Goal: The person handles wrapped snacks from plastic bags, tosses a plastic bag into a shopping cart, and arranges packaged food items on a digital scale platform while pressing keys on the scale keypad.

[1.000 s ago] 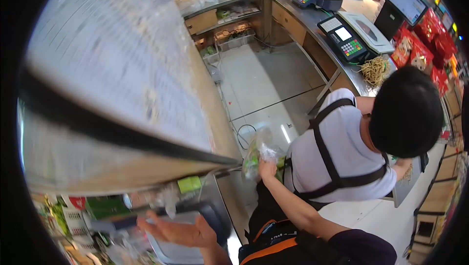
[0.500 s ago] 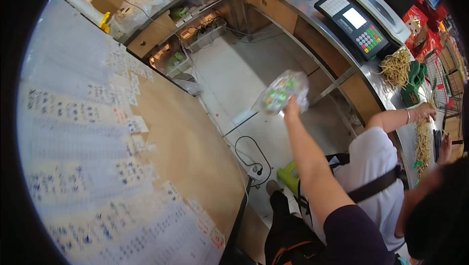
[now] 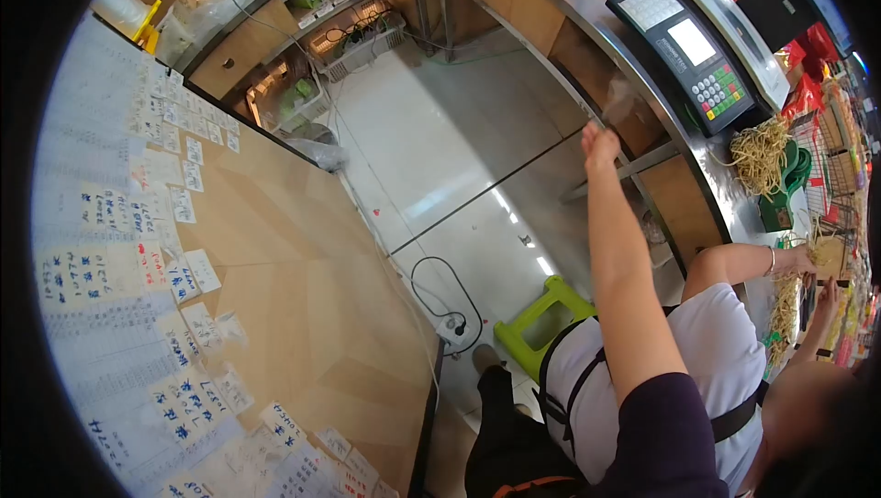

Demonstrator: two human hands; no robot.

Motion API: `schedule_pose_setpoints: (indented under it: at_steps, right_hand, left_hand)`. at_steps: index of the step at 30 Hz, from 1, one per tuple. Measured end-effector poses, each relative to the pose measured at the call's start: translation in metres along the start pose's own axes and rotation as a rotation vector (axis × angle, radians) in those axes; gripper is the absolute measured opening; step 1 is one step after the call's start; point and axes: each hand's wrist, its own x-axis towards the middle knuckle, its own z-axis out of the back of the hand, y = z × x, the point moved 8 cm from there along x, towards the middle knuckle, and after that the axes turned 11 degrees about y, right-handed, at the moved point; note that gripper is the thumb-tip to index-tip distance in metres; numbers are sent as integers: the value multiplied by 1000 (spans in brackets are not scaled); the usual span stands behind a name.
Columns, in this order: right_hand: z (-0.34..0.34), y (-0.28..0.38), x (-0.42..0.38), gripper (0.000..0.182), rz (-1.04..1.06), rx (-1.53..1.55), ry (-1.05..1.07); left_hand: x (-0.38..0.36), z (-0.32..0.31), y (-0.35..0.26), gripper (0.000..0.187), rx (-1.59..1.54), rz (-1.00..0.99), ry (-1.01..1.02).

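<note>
My right hand [image 3: 601, 145], at the end of a bare arm with a dark sleeve, reaches toward the open shelf under the metal counter [image 3: 642, 67]. Its fingers look apart and nothing shows in them. Just beyond the fingertips, in the shelf opening, is a blurred translucent shape [image 3: 624, 99] that looks like a clear plastic bag; its contents cannot be made out. My left hand is out of view.
A weighing scale [image 3: 697, 53] and a bundle of tan strands [image 3: 762, 156] sit on the counter. A co-worker in a white shirt [image 3: 707, 333] has both hands at the counter. A green stool [image 3: 523, 328], a power cord [image 3: 450, 264] and a label-covered board [image 3: 303, 268] are nearby.
My right hand has moved up and right toward the under-counter shelf and let go of the clear bag with green and white items. The view has shifted; the co-worker's hands remain at the counter.
</note>
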Motion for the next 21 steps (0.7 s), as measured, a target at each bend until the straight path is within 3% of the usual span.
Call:
schedule_pose_setpoints:
  at_steps: [4, 6, 8, 9, 11, 12, 13, 14, 15, 18, 21]
  right_hand:
    - [-9, -67, -64, 23, -78, -116, 177]
    - [-21, -106, -116, 23, -42, -260, 382]
    - [-18, -168, -175, 24, -260, -248, 367]
    - [-13, -210, -199, 24, -298, -341, 462]
    - [-7, -227, -291, 27, -424, -324, 532]
    - [1, -209, -345, 28, -539, -344, 407]
    - [12, -234, -375, 27, -569, -335, 551]
    - [25, -222, -419, 26, -632, -297, 487]
    - [40, -224, -451, 25, -672, -315, 584]
    - [93, -212, -529, 21, -736, -376, 558]
    - [152, -174, -600, 19, -768, -431, 575]
  left_hand:
    - [-1, 19, 3, 56, -22, 6, -18]
    - [-4, 35, 7, 55, -37, 7, -30]
    - [-7, 54, 9, 55, -55, 11, -46]
    - [-9, 65, 11, 55, -67, 13, -61]
    - [-13, 92, 16, 54, -98, 24, -88]
    - [-15, 106, 19, 54, -116, 28, -100]
    - [-18, 121, 21, 54, -140, 37, -115]
    - [-22, 139, 24, 53, -166, 45, -120]
    - [-27, 157, 28, 53, -199, 58, -129]
    - [-49, 218, 41, 53, -337, 122, -133]
    - [-86, 275, 48, 52, -643, 187, -13]
